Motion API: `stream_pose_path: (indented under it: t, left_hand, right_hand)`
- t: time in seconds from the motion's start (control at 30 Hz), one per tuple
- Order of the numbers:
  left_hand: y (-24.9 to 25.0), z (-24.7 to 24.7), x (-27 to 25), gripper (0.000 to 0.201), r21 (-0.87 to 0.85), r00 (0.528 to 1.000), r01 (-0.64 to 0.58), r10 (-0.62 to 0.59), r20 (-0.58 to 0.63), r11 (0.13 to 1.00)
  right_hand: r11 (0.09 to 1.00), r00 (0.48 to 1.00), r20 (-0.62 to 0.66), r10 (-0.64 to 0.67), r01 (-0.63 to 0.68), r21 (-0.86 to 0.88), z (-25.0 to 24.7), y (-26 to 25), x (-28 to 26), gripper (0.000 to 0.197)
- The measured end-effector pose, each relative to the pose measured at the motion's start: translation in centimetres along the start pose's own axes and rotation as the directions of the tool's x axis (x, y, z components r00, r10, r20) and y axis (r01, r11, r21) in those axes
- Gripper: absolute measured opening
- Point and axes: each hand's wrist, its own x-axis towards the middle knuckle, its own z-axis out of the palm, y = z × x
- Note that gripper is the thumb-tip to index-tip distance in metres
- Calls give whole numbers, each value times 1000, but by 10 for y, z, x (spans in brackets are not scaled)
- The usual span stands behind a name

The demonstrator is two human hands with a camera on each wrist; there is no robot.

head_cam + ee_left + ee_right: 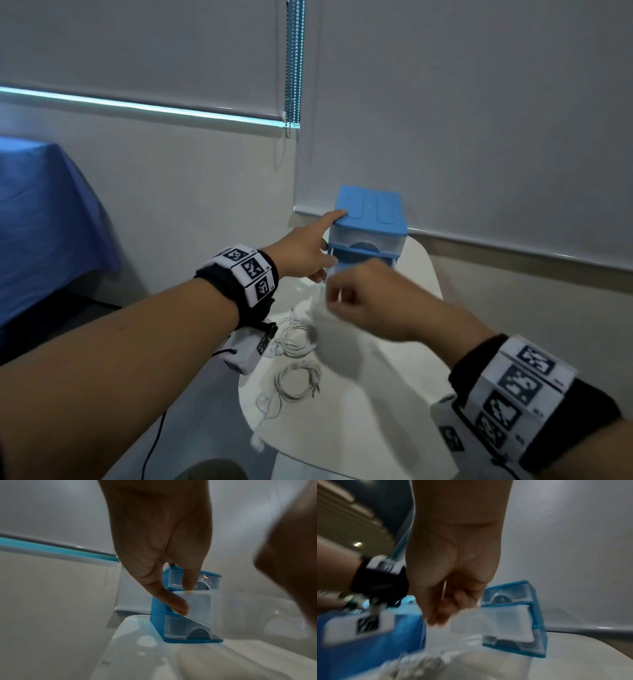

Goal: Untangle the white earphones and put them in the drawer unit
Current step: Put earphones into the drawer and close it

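Note:
The blue drawer unit [371, 209] stands at the far end of the white table [394, 404]. My left hand [330, 240] holds its left front corner, index finger on the top and thumb low on the side [178, 605]. My right hand [339, 291], blurred, pinches the front of the translucent middle drawer [202, 604], which is slid partway out [510, 620]. Two bunches of white earphones lie on the table near me: a tangled one [294, 337] and a coiled one [298, 380]. In the right wrist view they are a white blur [419, 665].
A wall with roller blinds stands right behind the unit, and a bead chain [293, 68] hangs above it. A blue cloth-covered surface [44, 222] lies to the left. A black cable [154, 445] hangs from my left wrist camera beside the table's left edge.

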Motion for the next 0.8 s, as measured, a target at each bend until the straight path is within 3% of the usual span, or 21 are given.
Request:
stream_pose_path:
  t: [0.03, 0.13, 0.37, 0.5, 0.67, 0.8]
  left_hand:
    - [0, 0, 0, 84, -3, 1000, -2, 2, 6, 1000]
    - [2, -3, 1, 84, -3, 1000, 4, -4, 20, 1000]
    - [7, -4, 2, 87, -19, 999, 34, -33, 40, 999]
    - [6, -4, 4, 88, -26, 998, 41, -40, 43, 999]
    - [5, -2, 4, 89, -25, 998, 44, -44, 35, 999]
    - [4, -3, 5, 89, -17, 999, 40, -40, 37, 999]
  right_hand:
    - [998, 991, 132, -26, 33, -51, 9, -3, 0, 10]
    - [981, 940, 341, 10, 57, -185, 39, -3, 11, 32]
    - [953, 960, 266, -88, 159, -257, 62, -8, 30, 32]
    - [929, 957, 254, -138, 214, -303, 72, -9, 33, 3]
    - [930, 938, 325, -120, 221, -294, 63, -5, 28, 10]
    - [962, 949, 293, -117, 181, -204, 24, -10, 18, 20]
